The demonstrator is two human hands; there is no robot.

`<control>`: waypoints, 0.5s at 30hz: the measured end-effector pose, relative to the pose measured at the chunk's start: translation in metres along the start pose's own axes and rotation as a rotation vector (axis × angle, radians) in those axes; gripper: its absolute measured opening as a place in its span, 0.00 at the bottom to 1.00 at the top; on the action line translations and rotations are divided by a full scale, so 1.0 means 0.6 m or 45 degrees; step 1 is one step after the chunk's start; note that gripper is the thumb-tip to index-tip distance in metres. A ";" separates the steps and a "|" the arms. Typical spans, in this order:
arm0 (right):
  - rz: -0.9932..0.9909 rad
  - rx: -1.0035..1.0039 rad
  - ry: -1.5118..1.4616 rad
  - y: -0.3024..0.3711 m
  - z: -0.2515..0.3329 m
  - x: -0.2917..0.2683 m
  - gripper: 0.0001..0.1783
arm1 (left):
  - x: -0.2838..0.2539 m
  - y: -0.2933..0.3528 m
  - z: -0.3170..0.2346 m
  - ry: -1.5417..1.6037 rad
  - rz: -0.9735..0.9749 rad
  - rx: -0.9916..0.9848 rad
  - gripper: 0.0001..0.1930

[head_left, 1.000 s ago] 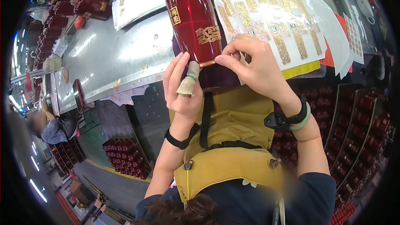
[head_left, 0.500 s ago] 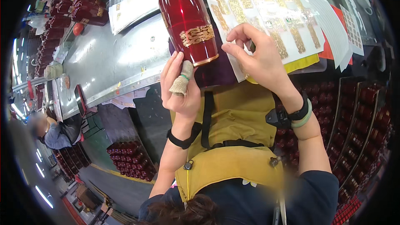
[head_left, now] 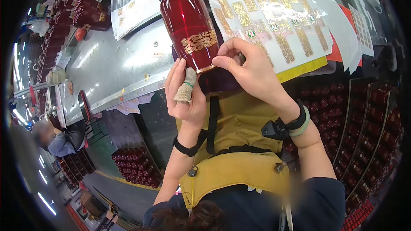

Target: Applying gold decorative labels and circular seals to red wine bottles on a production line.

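A dark red glass bottle lies on its side over a dark purple cloth, its neck pointing away from me and its gold-rimmed base toward me. A gold ornamental label crosses its lower body. My left hand is closed about the left side of the base; its thumb wears a beige cloth finger cover tied with a green band. At the right edge of the base, my right hand has its curled index finger and thumb against the glass. Its other fingertips are partly hidden.
Right of the bottle lie sheets of gold labels on a yellow sheet. A clear tray with papers stands at the back left, near several red bottles. Racks of bottles stand below right; a person sits far left.
My right hand has moved left, from above the label sheets to the bottle's lower right edge. The bottle has shifted slightly toward me and to the left.
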State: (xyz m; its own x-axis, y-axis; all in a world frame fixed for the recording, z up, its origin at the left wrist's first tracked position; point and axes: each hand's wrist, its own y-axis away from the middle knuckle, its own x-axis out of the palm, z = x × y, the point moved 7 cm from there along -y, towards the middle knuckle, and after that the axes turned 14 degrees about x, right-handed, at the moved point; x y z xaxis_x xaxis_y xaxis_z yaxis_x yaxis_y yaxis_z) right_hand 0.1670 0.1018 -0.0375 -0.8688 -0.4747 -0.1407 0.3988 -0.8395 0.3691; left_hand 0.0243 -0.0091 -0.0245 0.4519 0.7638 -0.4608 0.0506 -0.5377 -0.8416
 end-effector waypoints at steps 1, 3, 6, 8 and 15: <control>0.006 0.011 -0.038 -0.001 -0.001 0.000 0.13 | 0.000 -0.001 -0.002 -0.009 0.000 0.017 0.17; -0.002 -0.018 -0.012 0.001 0.002 0.001 0.12 | 0.000 -0.001 -0.002 0.019 -0.029 -0.005 0.17; 0.008 0.000 -0.013 0.001 0.002 -0.001 0.12 | 0.000 0.001 -0.001 -0.006 -0.035 -0.045 0.15; -0.005 0.063 -0.066 -0.001 -0.004 -0.004 0.13 | -0.002 0.002 -0.003 -0.007 -0.041 -0.029 0.16; -0.008 0.058 -0.086 -0.004 -0.017 -0.002 0.16 | 0.015 0.021 -0.002 0.040 0.029 -0.058 0.19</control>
State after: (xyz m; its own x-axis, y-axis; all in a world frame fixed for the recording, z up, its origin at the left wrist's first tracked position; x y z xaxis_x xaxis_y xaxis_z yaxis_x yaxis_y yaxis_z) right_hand 0.1698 0.1018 -0.0478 -0.8898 -0.4491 -0.0814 0.3808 -0.8288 0.4100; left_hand 0.0304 -0.0093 -0.0391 0.4814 0.7399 -0.4699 0.0800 -0.5710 -0.8171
